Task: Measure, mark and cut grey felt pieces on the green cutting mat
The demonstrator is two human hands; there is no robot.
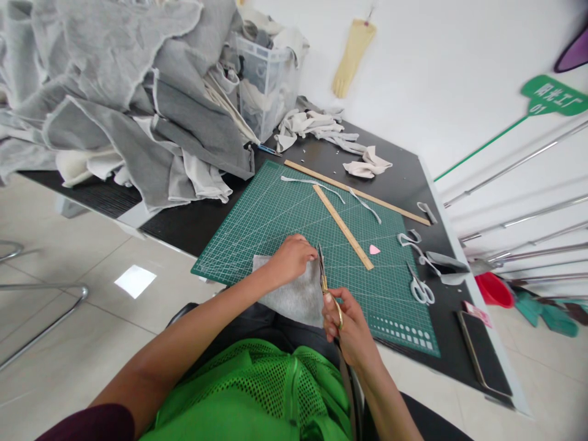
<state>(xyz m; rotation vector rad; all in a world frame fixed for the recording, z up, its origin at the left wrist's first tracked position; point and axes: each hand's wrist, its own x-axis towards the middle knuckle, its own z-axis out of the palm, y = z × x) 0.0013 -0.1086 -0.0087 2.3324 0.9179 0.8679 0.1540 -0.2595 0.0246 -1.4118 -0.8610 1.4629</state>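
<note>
A piece of grey fabric [294,300] hangs over the near edge of the green cutting mat [266,208]. My left hand [294,257] pinches its upper right corner, fingers closed. My right hand [342,318] grips gold-handled scissors [323,278], with a finger and thumb at the handles. The blades point away from me and lie along the fabric's right edge, close to my left fingertips. Whether the blades are fully closed I cannot make out.
On the mat lie a short wooden ruler [343,228], a long wooden ruler [358,191], pink chalk [374,250] and white scissors [420,289]. A phone [484,352] rests at the right edge. Piled grey fabric [105,67] and a clear bin [271,92] stand at back left.
</note>
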